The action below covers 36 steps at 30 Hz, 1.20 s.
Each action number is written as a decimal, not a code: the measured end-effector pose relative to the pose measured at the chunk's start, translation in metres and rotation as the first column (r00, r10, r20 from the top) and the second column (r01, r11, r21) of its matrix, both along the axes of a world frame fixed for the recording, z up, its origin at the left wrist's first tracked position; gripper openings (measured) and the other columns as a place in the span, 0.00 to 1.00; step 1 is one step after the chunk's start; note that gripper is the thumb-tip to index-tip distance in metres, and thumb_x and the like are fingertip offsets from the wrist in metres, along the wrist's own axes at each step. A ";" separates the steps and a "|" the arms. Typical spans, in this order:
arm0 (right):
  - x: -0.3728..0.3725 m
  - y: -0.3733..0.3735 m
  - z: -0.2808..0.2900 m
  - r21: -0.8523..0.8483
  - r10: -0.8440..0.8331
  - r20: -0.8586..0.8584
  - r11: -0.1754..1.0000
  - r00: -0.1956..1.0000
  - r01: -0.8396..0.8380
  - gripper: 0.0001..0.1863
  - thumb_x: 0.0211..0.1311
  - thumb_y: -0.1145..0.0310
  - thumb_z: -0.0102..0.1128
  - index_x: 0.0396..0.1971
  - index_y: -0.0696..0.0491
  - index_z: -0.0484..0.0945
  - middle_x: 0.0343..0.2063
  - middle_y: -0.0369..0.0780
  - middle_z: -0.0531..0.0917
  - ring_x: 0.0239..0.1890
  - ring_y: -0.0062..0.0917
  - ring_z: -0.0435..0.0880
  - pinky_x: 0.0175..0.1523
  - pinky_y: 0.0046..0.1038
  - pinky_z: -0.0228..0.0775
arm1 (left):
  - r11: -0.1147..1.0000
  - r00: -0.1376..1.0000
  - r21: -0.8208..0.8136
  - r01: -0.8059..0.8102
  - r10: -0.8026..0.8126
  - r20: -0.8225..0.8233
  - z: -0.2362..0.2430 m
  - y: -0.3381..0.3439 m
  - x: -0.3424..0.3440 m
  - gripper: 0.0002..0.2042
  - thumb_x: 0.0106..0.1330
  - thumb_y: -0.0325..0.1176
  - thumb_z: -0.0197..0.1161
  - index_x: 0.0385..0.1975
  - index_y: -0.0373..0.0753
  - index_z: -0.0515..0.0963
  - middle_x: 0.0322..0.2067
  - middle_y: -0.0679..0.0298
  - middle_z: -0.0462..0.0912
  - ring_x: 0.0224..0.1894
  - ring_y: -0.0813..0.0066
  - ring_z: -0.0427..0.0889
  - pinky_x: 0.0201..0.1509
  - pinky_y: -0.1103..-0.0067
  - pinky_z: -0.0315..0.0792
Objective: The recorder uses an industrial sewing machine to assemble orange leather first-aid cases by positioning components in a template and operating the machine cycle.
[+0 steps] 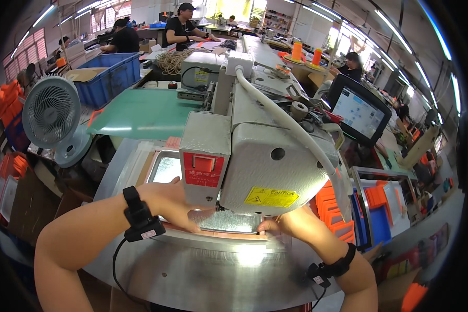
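A pale industrial sewing machine head hangs over a metal work table. Beneath it lies a shiny silvery panel in a rounded frame, with an orange-brown strip along its near edge. My left hand rests at the panel's left side, fingers apart, partly hidden by the machine's box with a red label. On the right, my right hand reaches in at the panel's near right corner. Its thumb is stretched out there; the machine head covers most of its other fingers. Neither hand visibly grips anything.
Left stand a fan and a blue crate. A green sheet lies behind the panel. A screen and orange pieces are at right. Orange thread cones top the machine. Several people work farther back.
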State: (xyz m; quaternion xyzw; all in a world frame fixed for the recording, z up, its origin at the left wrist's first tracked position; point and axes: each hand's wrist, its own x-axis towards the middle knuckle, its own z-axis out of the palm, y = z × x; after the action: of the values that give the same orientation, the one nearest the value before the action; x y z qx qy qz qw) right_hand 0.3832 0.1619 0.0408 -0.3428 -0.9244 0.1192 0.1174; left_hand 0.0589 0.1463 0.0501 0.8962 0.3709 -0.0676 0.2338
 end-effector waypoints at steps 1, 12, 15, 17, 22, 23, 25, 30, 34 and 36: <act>0.000 0.002 0.001 -0.030 -0.015 -0.030 0.999 0.999 0.015 0.34 0.42 0.47 0.80 0.46 0.54 0.82 0.42 0.44 0.85 0.45 0.44 0.82 0.51 0.39 0.74 | 0.995 0.999 -0.090 -0.033 0.036 0.031 0.005 0.003 0.001 0.38 0.58 0.56 0.67 0.67 0.47 0.68 0.60 0.55 0.76 0.59 0.59 0.75 0.63 0.68 0.67; 0.025 0.007 0.003 -0.050 -0.024 -0.064 0.999 0.998 0.021 0.31 0.41 0.55 0.81 0.46 0.54 0.82 0.44 0.43 0.84 0.46 0.39 0.82 0.51 0.37 0.73 | 0.899 0.876 -0.344 -0.272 0.379 0.298 0.029 -0.006 0.023 0.31 0.49 0.46 0.80 0.50 0.35 0.80 0.46 0.59 0.85 0.49 0.70 0.82 0.53 0.75 0.74; 0.041 0.010 0.005 0.016 -0.041 0.058 0.999 0.997 0.040 0.32 0.43 0.46 0.75 0.43 0.57 0.83 0.49 0.46 0.80 0.55 0.44 0.77 0.57 0.40 0.70 | 0.871 0.890 -0.415 -0.264 0.386 0.243 0.030 -0.006 0.029 0.38 0.55 0.53 0.73 0.63 0.37 0.72 0.54 0.53 0.81 0.57 0.60 0.78 0.60 0.71 0.71; 0.047 0.013 0.005 0.051 0.053 0.058 0.997 0.997 -0.056 0.32 0.46 0.44 0.71 0.40 0.60 0.82 0.48 0.49 0.78 0.55 0.46 0.75 0.58 0.42 0.69 | 0.873 0.866 -0.410 -0.264 0.401 0.298 0.026 -0.008 0.034 0.37 0.56 0.53 0.73 0.62 0.37 0.73 0.54 0.53 0.80 0.57 0.61 0.78 0.60 0.71 0.71; 0.053 0.016 0.000 0.048 0.011 0.064 0.999 0.998 -0.015 0.38 0.39 0.57 0.82 0.55 0.51 0.78 0.54 0.44 0.79 0.58 0.45 0.75 0.63 0.41 0.66 | 0.933 0.821 -0.204 -0.297 0.358 0.445 -0.011 -0.007 0.036 0.29 0.52 0.51 0.77 0.49 0.38 0.81 0.40 0.61 0.85 0.43 0.71 0.83 0.47 0.75 0.76; 0.056 0.015 -0.001 0.009 0.010 0.068 1.000 0.998 -0.011 0.38 0.39 0.57 0.82 0.55 0.51 0.78 0.55 0.45 0.79 0.58 0.46 0.75 0.63 0.41 0.66 | 0.926 0.828 -0.241 -0.291 0.370 0.422 0.000 -0.007 0.037 0.29 0.52 0.52 0.77 0.49 0.38 0.81 0.39 0.61 0.86 0.42 0.70 0.84 0.45 0.76 0.76; 0.055 0.011 0.002 0.012 -0.024 0.119 1.000 0.993 0.023 0.39 0.40 0.56 0.81 0.56 0.51 0.78 0.56 0.46 0.78 0.59 0.47 0.74 0.63 0.42 0.65 | 0.925 0.822 -0.243 -0.292 0.373 0.430 0.002 -0.007 0.037 0.28 0.52 0.53 0.76 0.46 0.38 0.82 0.37 0.62 0.85 0.39 0.70 0.84 0.42 0.76 0.76; 0.050 0.011 -0.001 0.084 -0.042 0.093 0.996 0.995 0.034 0.40 0.39 0.56 0.81 0.56 0.52 0.77 0.56 0.47 0.78 0.60 0.48 0.74 0.64 0.43 0.65 | 0.927 0.855 -0.216 -0.307 0.368 0.366 0.005 -0.009 0.040 0.27 0.52 0.56 0.75 0.40 0.38 0.82 0.31 0.64 0.84 0.35 0.70 0.83 0.39 0.77 0.75; 0.050 0.012 -0.002 0.148 -0.043 0.109 0.989 0.993 0.026 0.39 0.40 0.53 0.80 0.55 0.53 0.78 0.53 0.49 0.80 0.58 0.47 0.76 0.63 0.43 0.66 | 0.933 0.882 -0.193 -0.305 0.353 0.312 0.002 -0.007 0.042 0.32 0.52 0.59 0.73 0.46 0.37 0.80 0.35 0.63 0.85 0.37 0.68 0.84 0.42 0.76 0.76; 0.052 0.013 -0.004 0.116 -0.038 0.131 0.993 0.991 0.023 0.38 0.41 0.51 0.79 0.53 0.54 0.79 0.51 0.49 0.81 0.55 0.47 0.78 0.62 0.44 0.67 | 0.955 0.904 -0.111 -0.274 0.295 0.308 -0.007 -0.005 0.041 0.36 0.52 0.61 0.72 0.51 0.36 0.78 0.40 0.59 0.85 0.42 0.66 0.84 0.46 0.75 0.76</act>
State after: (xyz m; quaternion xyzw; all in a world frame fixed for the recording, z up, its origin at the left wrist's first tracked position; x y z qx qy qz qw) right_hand 0.4351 0.1746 0.0371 -0.3568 -0.9301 0.0414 0.0768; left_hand 0.0998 0.1409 0.0430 0.8234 0.4523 0.1021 0.3272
